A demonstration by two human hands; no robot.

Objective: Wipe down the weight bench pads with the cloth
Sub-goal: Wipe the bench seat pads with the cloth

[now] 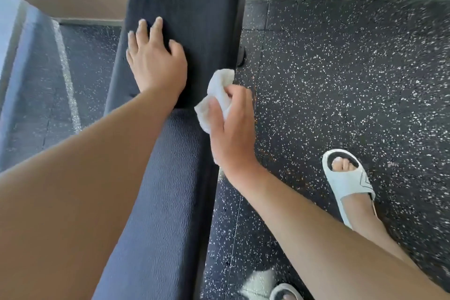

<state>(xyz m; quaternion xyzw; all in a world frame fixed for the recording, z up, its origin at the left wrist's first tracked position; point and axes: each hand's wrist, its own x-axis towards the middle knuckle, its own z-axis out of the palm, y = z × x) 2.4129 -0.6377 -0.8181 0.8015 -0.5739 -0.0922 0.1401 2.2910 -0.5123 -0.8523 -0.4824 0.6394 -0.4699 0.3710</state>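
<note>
cloth (217,95) bunched in right hand (231,129) fingers; left hand (155,63) fingers spread flat on bench pad (190,7).

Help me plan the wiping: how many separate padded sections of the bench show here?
2. A dark textured near pad runs under the left forearm; a dark far pad lies beyond the gap, with the left hand resting on it. Others may lie outside the frame.

Colours: bench pads (170,190) black with a pebbled grain; cloth (218,95) plain white; floor (341,80) black, speckled white throughout; slide sandal (345,185) white with dark line markings.
</note>
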